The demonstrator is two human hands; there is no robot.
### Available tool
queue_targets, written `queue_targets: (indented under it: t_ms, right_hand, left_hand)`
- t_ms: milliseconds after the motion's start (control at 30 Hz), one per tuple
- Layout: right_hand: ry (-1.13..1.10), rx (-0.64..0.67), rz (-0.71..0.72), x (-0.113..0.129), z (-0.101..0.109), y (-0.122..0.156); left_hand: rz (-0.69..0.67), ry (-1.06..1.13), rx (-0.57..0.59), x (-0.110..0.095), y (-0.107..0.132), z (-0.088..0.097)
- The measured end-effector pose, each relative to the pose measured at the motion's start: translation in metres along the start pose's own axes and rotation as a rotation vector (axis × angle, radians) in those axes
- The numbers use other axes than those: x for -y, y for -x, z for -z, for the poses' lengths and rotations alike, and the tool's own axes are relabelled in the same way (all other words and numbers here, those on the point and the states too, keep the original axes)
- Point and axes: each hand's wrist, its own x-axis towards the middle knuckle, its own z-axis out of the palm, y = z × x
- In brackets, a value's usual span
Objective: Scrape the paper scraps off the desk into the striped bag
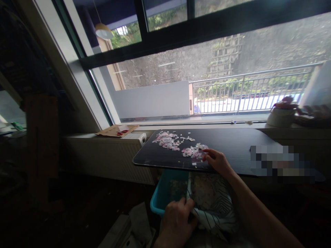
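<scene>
Small white and pink paper-like scraps lie in two piles on a dark tabletop (232, 144). My right hand (217, 161) is over the table at the right side of the nearer pile of scraps (191, 151), its fingertips at the pieces and somewhat apart. A thin purplish piece (198, 159) lies by those fingertips. The farther pile (167, 139) is to the left. Below the table's front edge, my left hand (178, 218) is closed on the rim of a white bag with dark wavy lines (216, 217). Pale scraps show inside the bag.
A turquoise basin (157, 198) stands beside the bag, under the table. Red-handled scissors (122, 132) lie on brown paper (110, 131) above a radiator (129, 151). Pale boxes (141, 220) sit on the floor. A pot (281, 115) stands at the window's right. One table area is pixelated.
</scene>
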Motion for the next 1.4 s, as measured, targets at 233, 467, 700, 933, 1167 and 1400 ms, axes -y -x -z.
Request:
queue_targets:
  t_ms: [233,467,700,933,1167,1400]
  right_hand:
    - [0.066,-0.039,-0.002,-0.0024,0.0001,-0.0008]
    - [-0.023,0.008,-0.013,0.0014,0.0001,0.0004]
    - [0.216,-0.224,-0.093,0.0032,0.0029,0.0]
    - [0.123,-0.185,-0.053,0.0024,0.003,0.0031]
    - [0.088,-0.008,0.015,0.005,0.001,0.0041]
    - [0.091,-0.122,-0.014,0.0037,0.0024,0.0053]
  left_hand:
    - [0.0,-0.013,-0.007,0.0009,-0.0004,-0.0026]
    - [-0.004,0.002,-0.004,0.0012,0.0004,-0.0029]
    - [-0.005,0.009,-0.004,0.0007,-0.0007,-0.0007]
    - [-0.007,-0.007,0.0,0.0006,-0.0012,-0.0002]
    - [-0.009,-0.001,0.022,-0.0006,-0.0015,0.0022]
    - [-0.011,-0.009,-0.001,0.0014,-0.0021,-0.0025]
